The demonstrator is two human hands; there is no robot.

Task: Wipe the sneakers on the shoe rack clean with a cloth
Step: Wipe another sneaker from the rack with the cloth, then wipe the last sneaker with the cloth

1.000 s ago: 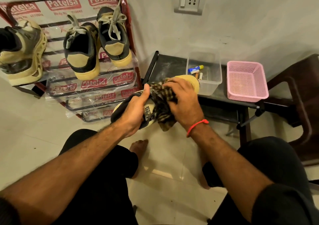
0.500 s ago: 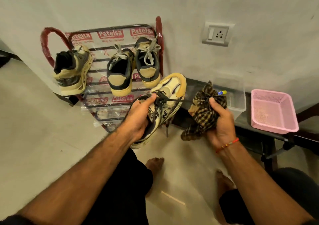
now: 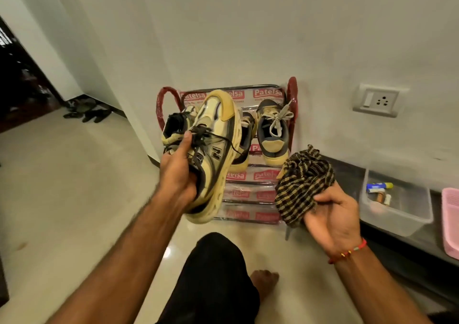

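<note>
A second ago my right hand (image 3: 331,214) had the cloth (image 3: 304,183) pressed on the sneaker (image 3: 213,157), rubbing it; now the two are apart. My left hand (image 3: 177,172) has carried the sneaker up and toward the rack (image 3: 291,92), toe pointing up, sole facing right, and it hangs in the air in front of the rack's left side. The fingers of that hand are curled into the shoe's opening with the thumb over the black laces, so the grip is firm. My right hand has dropped back to the right, palm up, fingers closed on the bunched checked cloth, which is clear of every shoe and hangs just in front of the rack's right edge. I read this as the wiping of this sneaker being over and the return to the rack under way. Behind it on the top tier I can see its partner (image 3: 173,127), partly hidden, and a laced pair (image 3: 272,129) toward the right edge. My guess is that this one goes down beside its partner, after which the cloth hand is free for the next shoe. With the shoe held by the opening alone, the heavy toe could swing as I set it down.
</note>
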